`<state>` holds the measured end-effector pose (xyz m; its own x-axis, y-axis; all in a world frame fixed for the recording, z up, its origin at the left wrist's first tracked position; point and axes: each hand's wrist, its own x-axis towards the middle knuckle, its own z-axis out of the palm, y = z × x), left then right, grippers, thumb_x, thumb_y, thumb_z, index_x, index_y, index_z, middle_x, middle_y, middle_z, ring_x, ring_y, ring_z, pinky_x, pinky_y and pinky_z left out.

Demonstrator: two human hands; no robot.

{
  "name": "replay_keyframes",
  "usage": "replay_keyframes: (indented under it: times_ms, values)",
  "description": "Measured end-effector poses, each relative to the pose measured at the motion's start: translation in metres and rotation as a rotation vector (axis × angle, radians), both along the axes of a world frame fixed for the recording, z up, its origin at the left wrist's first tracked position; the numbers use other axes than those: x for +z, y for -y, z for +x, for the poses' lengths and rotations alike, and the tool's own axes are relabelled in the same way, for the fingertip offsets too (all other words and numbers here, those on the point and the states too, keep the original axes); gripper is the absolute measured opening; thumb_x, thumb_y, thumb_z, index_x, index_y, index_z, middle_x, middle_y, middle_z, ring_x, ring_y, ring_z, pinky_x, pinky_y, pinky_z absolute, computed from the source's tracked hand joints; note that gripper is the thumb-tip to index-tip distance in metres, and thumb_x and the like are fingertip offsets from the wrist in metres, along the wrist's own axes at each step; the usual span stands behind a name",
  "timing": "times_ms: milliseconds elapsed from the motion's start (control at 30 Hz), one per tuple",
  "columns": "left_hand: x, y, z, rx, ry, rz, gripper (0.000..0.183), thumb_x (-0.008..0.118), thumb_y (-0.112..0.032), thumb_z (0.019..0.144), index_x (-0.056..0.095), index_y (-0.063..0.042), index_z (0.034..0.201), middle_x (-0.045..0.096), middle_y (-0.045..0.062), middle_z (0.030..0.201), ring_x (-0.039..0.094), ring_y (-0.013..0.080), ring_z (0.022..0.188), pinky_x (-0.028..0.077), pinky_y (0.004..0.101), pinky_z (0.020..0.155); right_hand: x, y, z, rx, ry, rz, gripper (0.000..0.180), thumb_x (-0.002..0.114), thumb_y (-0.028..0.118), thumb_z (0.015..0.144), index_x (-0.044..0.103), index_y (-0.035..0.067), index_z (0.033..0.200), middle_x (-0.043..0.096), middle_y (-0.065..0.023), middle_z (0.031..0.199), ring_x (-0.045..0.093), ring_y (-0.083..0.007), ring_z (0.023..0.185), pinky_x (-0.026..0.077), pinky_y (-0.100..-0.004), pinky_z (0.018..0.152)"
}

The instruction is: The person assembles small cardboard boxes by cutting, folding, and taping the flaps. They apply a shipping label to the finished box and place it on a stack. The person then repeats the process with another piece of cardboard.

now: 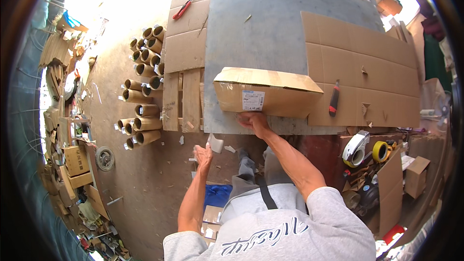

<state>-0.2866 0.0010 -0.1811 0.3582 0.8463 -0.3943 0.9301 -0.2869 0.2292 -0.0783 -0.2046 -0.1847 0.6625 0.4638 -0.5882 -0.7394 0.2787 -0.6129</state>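
Observation:
A long cardboard box (282,99) with a printed label (253,100) on its near side lies on the grey worktable (253,43), its top flap slightly raised. My right hand (255,122) is at the box's lower near edge, fingers curled; whether it grips the box cannot be told. My left hand (204,154) is off the table's front edge, beside a whitish piece (216,144) that it seems to hold at the fingertips. Right of the box, a black-and-red utility knife (334,100) rests on a flat cardboard sheet (362,58).
A red utility knife (184,6) lies on cardboard at the back left. Cardboard tubes (146,94) stand left of the table, beside a wooden pallet (191,98). At the right are a tape dispenser (356,149) and a yellow tape roll (380,151). Scraps litter the floor.

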Motion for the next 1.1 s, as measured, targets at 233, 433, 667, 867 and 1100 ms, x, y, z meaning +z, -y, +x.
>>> replay_keyframes:
  times_ms: [233, 433, 667, 867, 1100]
  values:
    - [0.171, 0.019, 0.146, -0.824, 0.730, 0.399, 0.074, 0.087, -0.011, 0.075, 0.056, -0.006, 0.143, 0.053, 0.018, 0.145, 0.048, 0.0368, 0.138, 0.036, 0.0503, 0.115, 0.010, 0.010, -0.002, 0.337, 0.622, -0.629, 0.023, 0.057, -0.003, 0.087, 0.078, -0.002, 0.096, 0.075, -0.0096, 0.079, 0.071, -0.0221, 0.075, 0.056, -0.0340, 0.069]
    - [0.206, 0.054, 0.286, -1.354, 0.297, 0.048, 0.087, 0.094, -0.018, 0.065, 0.059, -0.010, 0.145, 0.066, 0.012, 0.140, 0.061, 0.0321, 0.129, 0.049, 0.0426, 0.110, 0.007, -0.024, 0.027, 0.158, 1.117, -0.580, 0.013, 0.067, 0.004, 0.087, 0.080, 0.005, 0.089, 0.074, -0.0100, 0.076, 0.069, -0.0161, 0.074, 0.053, -0.0354, 0.068]
    - [0.190, 0.044, 0.299, -1.284, 0.327, 0.050, 0.065, 0.090, -0.030, 0.075, 0.069, -0.009, 0.133, 0.072, 0.011, 0.132, 0.066, 0.0326, 0.114, 0.054, 0.0433, 0.100, -0.045, 0.056, 0.034, 0.045, 0.616, -0.607, 0.015, 0.070, 0.015, 0.082, 0.075, 0.002, 0.078, 0.074, -0.0183, 0.076, 0.074, -0.0335, 0.073, 0.057, -0.0437, 0.070]
    - [0.183, 0.047, 0.306, -1.235, 0.387, 0.087, 0.054, 0.092, -0.037, 0.073, 0.076, -0.004, 0.112, 0.078, 0.013, 0.108, 0.070, 0.0321, 0.102, 0.058, 0.0447, 0.089, 0.052, 0.197, 0.120, -0.392, 0.614, -1.066, 0.037, 0.068, 0.029, 0.093, 0.070, 0.001, 0.116, 0.075, -0.0183, 0.103, 0.073, -0.0302, 0.095, 0.056, -0.0400, 0.085]
    - [0.184, 0.112, 0.340, -1.093, 0.041, 0.231, 0.063, 0.089, -0.062, 0.068, 0.077, -0.001, 0.083, 0.074, 0.013, 0.073, 0.075, 0.0279, 0.074, 0.059, 0.0396, 0.068, 0.092, 0.154, 0.197, -0.252, 0.759, -0.688, 0.069, 0.060, 0.057, 0.102, 0.057, -0.006, 0.129, 0.061, -0.0196, 0.132, 0.058, -0.0302, 0.122, 0.042, -0.0409, 0.108]
